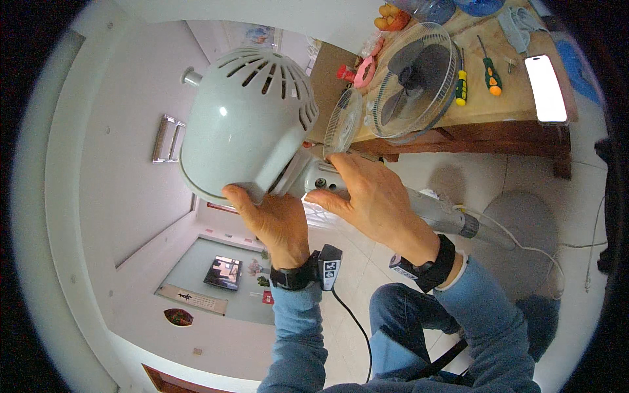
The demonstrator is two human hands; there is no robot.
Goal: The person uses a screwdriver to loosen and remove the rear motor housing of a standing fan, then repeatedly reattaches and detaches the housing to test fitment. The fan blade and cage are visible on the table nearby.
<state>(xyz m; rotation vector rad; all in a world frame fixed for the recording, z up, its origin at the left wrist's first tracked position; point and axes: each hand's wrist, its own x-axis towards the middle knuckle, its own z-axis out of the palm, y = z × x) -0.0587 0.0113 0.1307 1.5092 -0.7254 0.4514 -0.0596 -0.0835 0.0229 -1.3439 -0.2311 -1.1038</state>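
A pale grey-green fan motor housing [242, 124] with slotted vents and a small knob is tilted up at the upper left. My left hand [278, 226] grips its lower edge, thumb along the shell; the other fingers are hidden behind it. My right hand [380, 203] is wrapped round the neck [320, 183] just below the housing, where a screw and holes show beside the thumb. From there the grey pole [436, 213] slants down to the right, to a round grey base [521, 223] on the floor.
On the wooden table [524, 72] lie a fan blade [409, 75] in a wire grille, two screwdrivers [493, 75], a phone [546, 88] with a bright screen, and a face mask [517, 29]. Another round cover [344, 121] leans at its edge. A white cord [517, 243] trails by the pole.
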